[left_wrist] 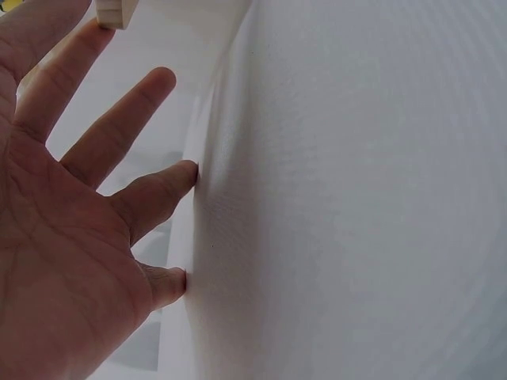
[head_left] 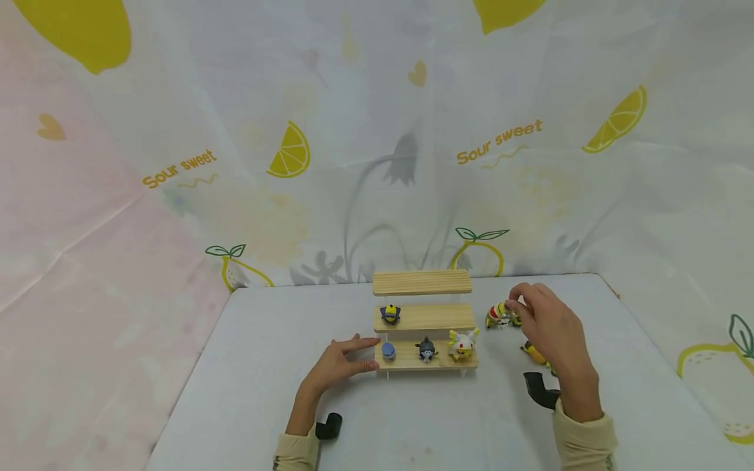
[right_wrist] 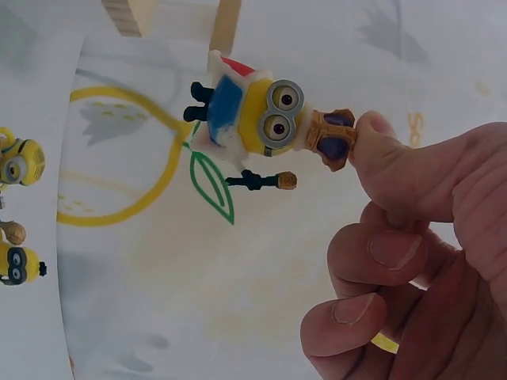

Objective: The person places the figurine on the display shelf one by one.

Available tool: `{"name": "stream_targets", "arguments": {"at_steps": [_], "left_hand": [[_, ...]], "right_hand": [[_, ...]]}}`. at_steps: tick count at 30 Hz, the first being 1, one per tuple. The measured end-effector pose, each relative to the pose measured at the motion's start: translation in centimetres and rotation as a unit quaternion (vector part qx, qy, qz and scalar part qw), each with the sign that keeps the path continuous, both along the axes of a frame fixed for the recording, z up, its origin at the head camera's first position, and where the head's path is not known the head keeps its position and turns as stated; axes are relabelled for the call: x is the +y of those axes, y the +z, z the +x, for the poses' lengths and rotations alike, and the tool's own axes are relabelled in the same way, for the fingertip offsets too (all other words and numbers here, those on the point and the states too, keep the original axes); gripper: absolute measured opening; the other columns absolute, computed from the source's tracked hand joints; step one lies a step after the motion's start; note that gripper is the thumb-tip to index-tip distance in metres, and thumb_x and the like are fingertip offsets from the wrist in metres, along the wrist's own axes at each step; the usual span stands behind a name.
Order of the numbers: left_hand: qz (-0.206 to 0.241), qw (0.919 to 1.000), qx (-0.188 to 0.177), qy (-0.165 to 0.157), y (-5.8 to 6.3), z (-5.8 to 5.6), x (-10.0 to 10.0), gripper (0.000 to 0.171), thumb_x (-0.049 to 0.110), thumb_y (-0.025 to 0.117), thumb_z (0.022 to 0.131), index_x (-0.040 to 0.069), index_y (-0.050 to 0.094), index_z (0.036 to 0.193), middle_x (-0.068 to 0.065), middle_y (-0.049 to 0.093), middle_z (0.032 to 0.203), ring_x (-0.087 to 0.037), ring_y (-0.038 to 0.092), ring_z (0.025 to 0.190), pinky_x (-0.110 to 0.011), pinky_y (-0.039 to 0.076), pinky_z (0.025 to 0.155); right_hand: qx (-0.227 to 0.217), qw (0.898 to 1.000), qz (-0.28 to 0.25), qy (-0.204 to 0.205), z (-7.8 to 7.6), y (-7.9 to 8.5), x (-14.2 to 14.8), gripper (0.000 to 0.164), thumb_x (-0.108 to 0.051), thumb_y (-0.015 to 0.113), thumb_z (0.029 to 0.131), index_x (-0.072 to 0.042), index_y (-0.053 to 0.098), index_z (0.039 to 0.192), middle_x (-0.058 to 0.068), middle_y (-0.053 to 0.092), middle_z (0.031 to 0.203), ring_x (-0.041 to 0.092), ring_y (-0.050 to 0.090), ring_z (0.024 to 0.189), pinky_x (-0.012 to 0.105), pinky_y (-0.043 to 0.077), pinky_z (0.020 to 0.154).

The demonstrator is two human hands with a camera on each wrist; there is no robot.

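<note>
My right hand (head_left: 548,327) pinches a minion figurine (right_wrist: 253,119) by its golden crown (right_wrist: 333,138). In the right wrist view the figurine wears a blue outfit, a red and white cape and grey goggles, and a small dark scepter sticks out beside it. My left hand (head_left: 332,363) is spread at the left end of a three-tier wooden display shelf (head_left: 436,317). One fingertip touches the end of a board (left_wrist: 116,12) in the left wrist view, while other fingertips rest against the white tabletop.
On the lowest tier stand a blue piece (head_left: 388,351), a dark grey figurine (head_left: 427,350) and a white and yellow one (head_left: 463,345). A dark blue and yellow figurine (head_left: 390,314) sits on the middle tier. More minion figurines (right_wrist: 20,162) lie on the table near my right hand.
</note>
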State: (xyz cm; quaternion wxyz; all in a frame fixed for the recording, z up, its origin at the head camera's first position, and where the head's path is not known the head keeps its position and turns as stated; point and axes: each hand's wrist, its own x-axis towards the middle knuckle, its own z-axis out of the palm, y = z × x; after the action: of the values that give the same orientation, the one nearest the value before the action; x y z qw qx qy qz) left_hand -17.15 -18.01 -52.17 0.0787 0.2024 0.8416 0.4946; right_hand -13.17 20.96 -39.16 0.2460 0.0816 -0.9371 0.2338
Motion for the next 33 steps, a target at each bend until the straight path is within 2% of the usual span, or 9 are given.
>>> {"name": "stream_targets", "arguments": {"at_steps": [10, 19, 33], "left_hand": [[-0.009, 0.9999, -0.003, 0.011, 0.0, 0.1, -0.1, 0.047, 0.037, 0.083, 0.08, 0.03, 0.07, 0.125, 0.001, 0.062, 0.132, -0.035, 0.04, 0.138, -0.07, -0.005, 0.11], [-0.014, 0.9998, -0.005, 0.014, 0.0, 0.0, 0.0, 0.047, 0.038, 0.083, 0.079, 0.031, 0.071, 0.124, 0.001, 0.062, 0.132, -0.033, 0.04, 0.138, -0.069, -0.005, 0.11], [-0.009, 0.9999, 0.001, 0.006, 0.0, 0.0, 0.0, 0.048, 0.038, 0.082, 0.08, 0.03, 0.07, 0.126, 0.001, 0.062, 0.132, -0.035, 0.04, 0.137, -0.071, -0.005, 0.109]], "right_hand": [[0.016, 0.999, -0.017, 0.034, -0.8, 1.0, -2.0, 0.012, -0.009, 0.074, 0.088, -0.014, 0.063, 0.09, -0.002, 0.048, 0.079, 0.013, 0.041, 0.062, 0.028, 0.033, 0.049], [-0.006, 0.997, -0.03, 0.073, -1.7, 1.0, -4.1, 0.01, -0.011, 0.073, 0.09, -0.015, 0.063, 0.092, 0.0, 0.053, 0.084, 0.014, 0.043, 0.063, 0.03, 0.036, 0.051], [-0.034, 0.994, -0.024, 0.098, -2.5, 0.8, -7.2, 0.01, -0.014, 0.073, 0.091, -0.015, 0.063, 0.091, -0.003, 0.052, 0.081, 0.014, 0.044, 0.064, 0.029, 0.038, 0.053]]}}
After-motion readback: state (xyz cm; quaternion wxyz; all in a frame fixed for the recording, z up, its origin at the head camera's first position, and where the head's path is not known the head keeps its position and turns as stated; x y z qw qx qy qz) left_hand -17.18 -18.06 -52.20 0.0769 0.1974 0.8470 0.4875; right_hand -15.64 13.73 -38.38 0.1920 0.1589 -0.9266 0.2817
